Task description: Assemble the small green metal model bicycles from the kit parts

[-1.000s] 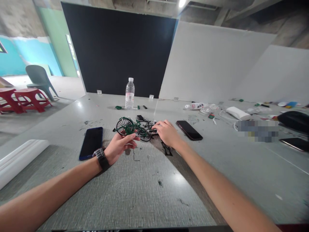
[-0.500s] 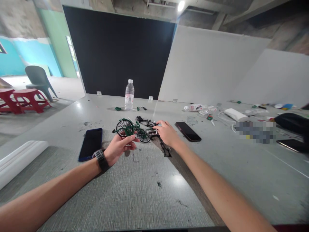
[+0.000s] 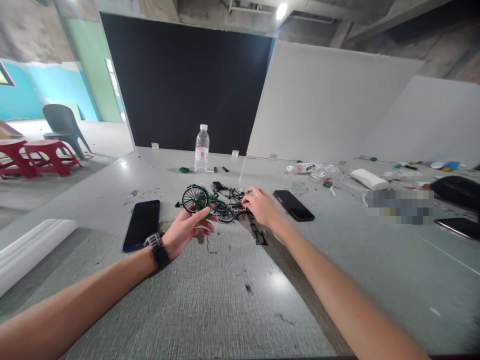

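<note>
My left hand point(image 3: 189, 225), a black watch on its wrist, is closed around a small green model bicycle point(image 3: 198, 200) with black spoked wheels. The bicycle is tilted on its side just above the table. Close to its right, my right hand point(image 3: 259, 206) reaches down among dark model parts point(image 3: 233, 193), fingers curled and fingertips together. Whatever those fingertips grip is too small or hidden to name. A black frame-like part point(image 3: 258, 234) lies just below the right hand. Under the left hand's fingers lies a thin L-shaped hex key point(image 3: 210, 248).
A blue-edged phone point(image 3: 141, 225) lies left of the left hand, another phone point(image 3: 293, 205) right of the right hand. An upright water bottle point(image 3: 201, 150) stands behind. A white roll point(image 3: 35, 250) is at far left. Cables, a white box point(image 3: 369, 179) and wrappers litter the right side.
My right hand's fingers have drawn slightly down and inward over the dark parts. The left hand keeps the bicycle in nearly the same pose; the whole view has shifted a little.
</note>
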### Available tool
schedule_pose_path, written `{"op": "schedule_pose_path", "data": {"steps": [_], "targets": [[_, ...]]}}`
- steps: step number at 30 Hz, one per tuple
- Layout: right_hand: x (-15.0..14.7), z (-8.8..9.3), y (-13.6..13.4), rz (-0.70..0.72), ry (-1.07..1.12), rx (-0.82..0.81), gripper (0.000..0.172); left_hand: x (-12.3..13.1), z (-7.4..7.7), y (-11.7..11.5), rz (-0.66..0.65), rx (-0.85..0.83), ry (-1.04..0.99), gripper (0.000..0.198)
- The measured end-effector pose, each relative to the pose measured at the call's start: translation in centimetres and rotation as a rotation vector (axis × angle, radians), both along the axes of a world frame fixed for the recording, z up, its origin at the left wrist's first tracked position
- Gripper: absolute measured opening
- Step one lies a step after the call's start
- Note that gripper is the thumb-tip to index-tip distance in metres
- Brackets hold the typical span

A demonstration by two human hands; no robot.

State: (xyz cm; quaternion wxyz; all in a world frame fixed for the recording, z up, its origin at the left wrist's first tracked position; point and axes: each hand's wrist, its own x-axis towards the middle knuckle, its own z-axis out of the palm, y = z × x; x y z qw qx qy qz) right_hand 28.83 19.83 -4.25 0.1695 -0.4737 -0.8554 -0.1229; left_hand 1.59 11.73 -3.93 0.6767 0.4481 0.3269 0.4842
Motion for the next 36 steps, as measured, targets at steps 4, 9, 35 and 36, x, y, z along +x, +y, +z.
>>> {"op": "schedule_pose_path", "data": {"steps": [4, 9, 35, 36], "targets": [[0.1, 0.1, -0.2, -0.002, -0.010, -0.008, 0.020, 0.0, -0.2, 0.1, -0.005, 0.006, 0.010, 0.041], [-0.4, 1.2, -1.0, -0.030, 0.050, -0.043, 0.017, 0.0, -0.3, 0.1, -0.009, 0.000, 0.022, 0.044], [-4.6, 3.1, -4.6, 0.079, 0.648, -0.257, 0.034, -1.3, 0.8, 1.9, 0.312, 0.244, 0.293, 0.036], [-4.7, 3.1, -4.7, 0.078, 0.649, -0.252, 0.033, -1.4, 0.7, 1.9, 0.318, 0.257, 0.331, 0.034]]}}
